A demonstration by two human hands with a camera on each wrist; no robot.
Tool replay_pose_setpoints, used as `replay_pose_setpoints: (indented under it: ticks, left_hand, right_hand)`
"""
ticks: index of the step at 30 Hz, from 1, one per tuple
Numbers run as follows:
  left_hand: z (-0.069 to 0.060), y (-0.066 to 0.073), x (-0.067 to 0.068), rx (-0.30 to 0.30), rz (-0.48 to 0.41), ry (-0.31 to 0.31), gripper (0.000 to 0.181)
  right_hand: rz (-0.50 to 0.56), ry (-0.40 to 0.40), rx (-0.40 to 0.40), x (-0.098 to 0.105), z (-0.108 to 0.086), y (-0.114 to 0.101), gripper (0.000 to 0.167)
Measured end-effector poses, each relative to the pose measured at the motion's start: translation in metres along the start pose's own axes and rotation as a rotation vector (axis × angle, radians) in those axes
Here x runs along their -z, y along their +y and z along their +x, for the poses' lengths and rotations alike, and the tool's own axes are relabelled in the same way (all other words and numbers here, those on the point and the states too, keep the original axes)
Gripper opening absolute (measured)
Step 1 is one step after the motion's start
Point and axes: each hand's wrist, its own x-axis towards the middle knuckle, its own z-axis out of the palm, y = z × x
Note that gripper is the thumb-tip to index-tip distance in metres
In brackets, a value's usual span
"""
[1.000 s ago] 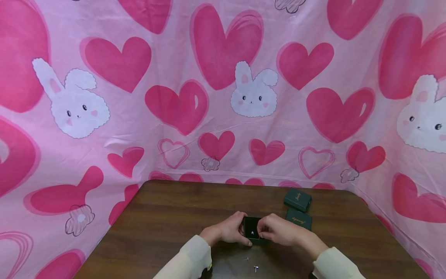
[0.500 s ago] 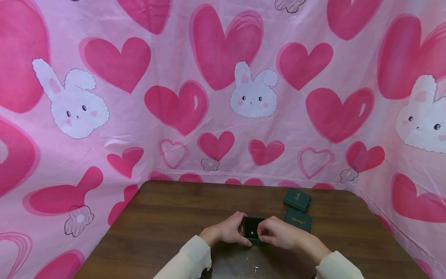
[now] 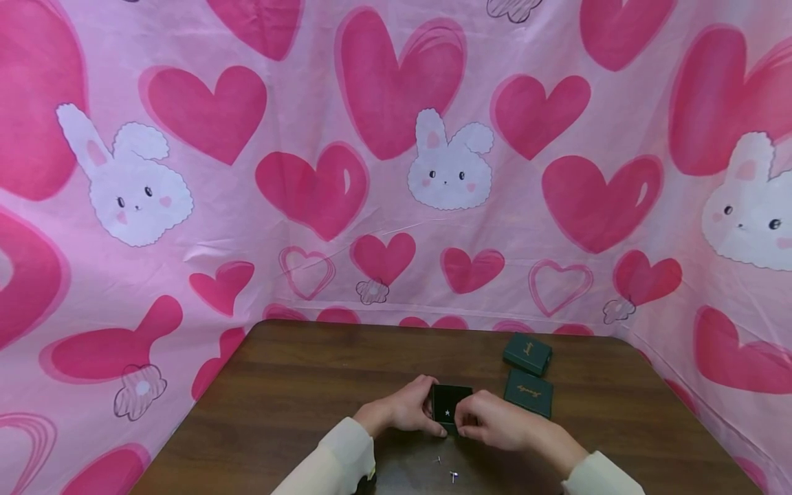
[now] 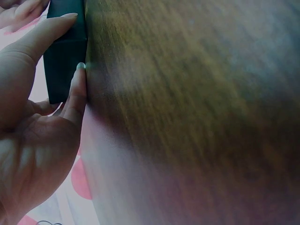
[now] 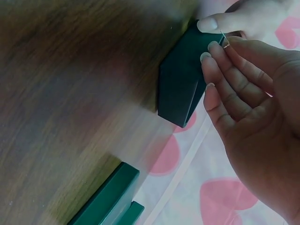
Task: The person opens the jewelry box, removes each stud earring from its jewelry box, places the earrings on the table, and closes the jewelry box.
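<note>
A small dark green jewellery box (image 3: pixel 444 397) sits on the table with its black lining showing. A tiny star-shaped silvery stud (image 3: pixel 447 413) is in the lining. My left hand (image 3: pixel 407 407) grips the box from the left, its thumb (image 4: pixel 56 29) along the near side and fingers round the other side. Over the box's right part, my right hand (image 3: pixel 495 421) pinches a tiny stud earring (image 5: pixel 225 40) with a thin post between thumb and index finger; its front is mostly hidden. The other right fingers curl beside the box wall (image 5: pixel 176 84).
Two dark green pieces with gold lettering, a box (image 3: pixel 528 353) and a flatter one (image 3: pixel 529 393), lie behind my right hand. Two small metal earrings, one fainter (image 3: pixel 438 459) and one brighter (image 3: pixel 454 476), lie on the brown table (image 3: pixel 322 371) near me. Pink heart-printed cloth surrounds the table.
My right hand has shifted slightly down and left, showing more of the box's far right corner and the flat green piece. My left hand and the box stay put.
</note>
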Motion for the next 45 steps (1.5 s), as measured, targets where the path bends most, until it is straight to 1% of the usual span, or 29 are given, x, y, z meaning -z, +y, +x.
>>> replay_pose_setpoints:
  ticks: [7,15,23,30,38,42,45]
  left_hand:
    - [0.000,0.000,0.000,0.004,-0.003,0.007,0.062]
    - [0.000,0.000,0.001,0.010,-0.003,0.004,0.062]
    - [0.000,-0.001,0.000,0.005,-0.015,0.001,0.060]
    - [0.000,-0.002,0.000,0.000,-0.004,0.002,0.060]
    - [0.000,-0.002,-0.001,-0.003,0.009,0.004,0.061]
    - [0.000,-0.002,-0.001,-0.001,0.004,0.004,0.061]
    - [0.000,-0.002,0.000,-0.002,0.003,0.008,0.061]
  right_hand:
    - [-0.025,-0.008,0.003,-0.004,0.000,-0.004,0.009]
    - [-0.006,-0.045,-0.005,-0.010,-0.002,-0.006,0.008]
    - [-0.039,-0.075,0.050,-0.018,-0.002,-0.005,0.009]
    - [-0.065,-0.099,0.073,-0.026,-0.001,-0.007,0.009]
    - [-0.068,-0.104,0.085,-0.028,-0.001,-0.010,0.011]
    - [-0.059,-0.109,0.082,-0.029,-0.002,-0.009,0.011]
    - [-0.055,-0.111,0.055,-0.028,-0.002,-0.009,0.010]
